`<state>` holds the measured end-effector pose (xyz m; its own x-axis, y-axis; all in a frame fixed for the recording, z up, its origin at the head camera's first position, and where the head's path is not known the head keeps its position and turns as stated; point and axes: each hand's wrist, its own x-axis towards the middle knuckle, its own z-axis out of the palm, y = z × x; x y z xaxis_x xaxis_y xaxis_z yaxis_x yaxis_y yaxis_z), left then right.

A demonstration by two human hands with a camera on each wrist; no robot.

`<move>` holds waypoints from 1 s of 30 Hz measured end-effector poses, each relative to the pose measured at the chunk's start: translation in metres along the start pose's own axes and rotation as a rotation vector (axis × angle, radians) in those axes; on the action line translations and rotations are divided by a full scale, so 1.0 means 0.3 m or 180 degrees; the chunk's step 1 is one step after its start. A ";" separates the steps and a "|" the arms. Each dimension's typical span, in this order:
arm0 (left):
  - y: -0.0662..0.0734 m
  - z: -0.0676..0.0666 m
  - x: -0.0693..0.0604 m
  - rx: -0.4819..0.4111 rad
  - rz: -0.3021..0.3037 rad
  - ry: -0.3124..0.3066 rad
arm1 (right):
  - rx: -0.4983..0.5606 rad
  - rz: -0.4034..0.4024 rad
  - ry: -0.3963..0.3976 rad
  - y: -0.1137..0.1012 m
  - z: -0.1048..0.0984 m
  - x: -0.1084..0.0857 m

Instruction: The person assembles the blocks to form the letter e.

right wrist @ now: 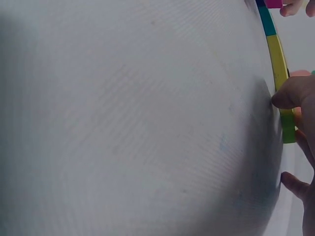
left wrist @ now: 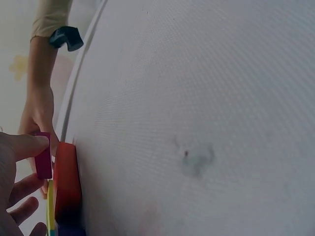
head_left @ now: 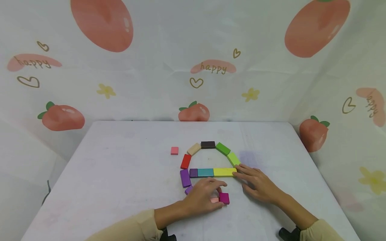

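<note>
My left hand (head_left: 200,197) pinches a magenta block (head_left: 224,198) between thumb and fingers. In the left wrist view that block (left wrist: 43,155) stands beside an orange-red block (left wrist: 67,182). A pale pink block (head_left: 214,199) and a purple block (head_left: 188,190) show partly around the left hand, which covers what lies beneath it. With fingers spread, my right hand (head_left: 257,184) touches the right end of a yellow block (head_left: 224,172), near a lime block (head_left: 233,159). In the right wrist view its thumb (right wrist: 288,93) rests by the yellow block (right wrist: 277,56).
A teal block (head_left: 205,172) and small dark purple block (head_left: 193,173) continue the straight row. Purple (head_left: 185,178), red (head_left: 186,161), beige (head_left: 194,149), black (head_left: 208,145) and green (head_left: 223,149) blocks curve around it. A pink block (head_left: 174,151) lies apart on the white table (head_left: 120,174).
</note>
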<state>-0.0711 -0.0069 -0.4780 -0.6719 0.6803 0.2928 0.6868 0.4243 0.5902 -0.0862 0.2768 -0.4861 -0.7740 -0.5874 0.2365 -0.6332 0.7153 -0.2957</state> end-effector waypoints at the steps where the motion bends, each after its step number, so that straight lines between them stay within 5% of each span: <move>1: 0.001 0.004 0.002 0.0011 0.0018 0.0006 | 0.0000 0.0002 0.0003 0.000 0.000 0.000; 30: 0.009 0.050 0.014 -0.0046 -0.0084 -0.0400 | -0.0032 -0.0136 0.0139 0.002 0.002 -0.006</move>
<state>-0.0679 0.0060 -0.4865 -0.6490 0.7389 0.1811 0.6648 0.4350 0.6073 -0.0851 0.2780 -0.4874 -0.7456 -0.6006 0.2889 -0.6655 0.6938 -0.2753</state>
